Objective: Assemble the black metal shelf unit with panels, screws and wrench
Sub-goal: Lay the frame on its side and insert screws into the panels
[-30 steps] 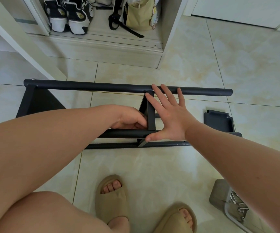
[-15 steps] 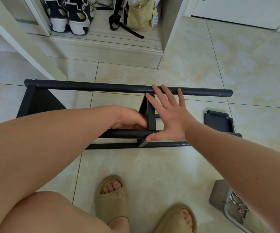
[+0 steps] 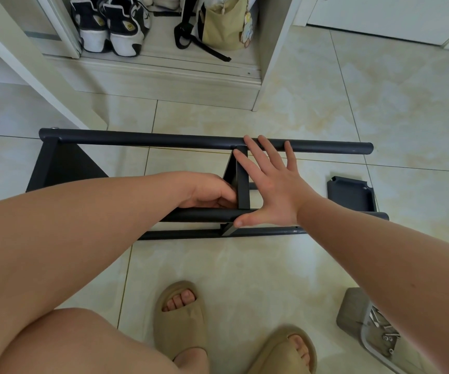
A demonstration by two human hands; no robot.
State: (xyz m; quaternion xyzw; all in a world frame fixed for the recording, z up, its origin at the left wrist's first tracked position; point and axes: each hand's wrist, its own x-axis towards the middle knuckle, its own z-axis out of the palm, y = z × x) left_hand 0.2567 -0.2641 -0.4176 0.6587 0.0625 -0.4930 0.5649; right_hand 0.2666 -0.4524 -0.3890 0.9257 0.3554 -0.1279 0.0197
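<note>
Right hand (image 3: 269,190) lies flat, fingers spread, on the shelf frame (image 3: 164,140). Left hand (image 3: 210,194) curls beside the middle panel (image 3: 242,184); whether it holds anything is hidden.

Single head-worn view, looking steeply down, close over hands (image 3: 245,190)

The left arm (image 3: 69,225) and right arm (image 3: 380,260) are bare along their whole visible length. The left hand (image 3: 212,194) and right hand (image 3: 272,193) are bare as well, and a bare knee (image 3: 69,344) shows at the lower left. On the feet are chunky tan slide sandals, a left sandal (image 3: 183,325) and a right sandal (image 3: 269,357), each a smooth one-piece moulded shape with a broad strap and an open front where the toes show.
</note>
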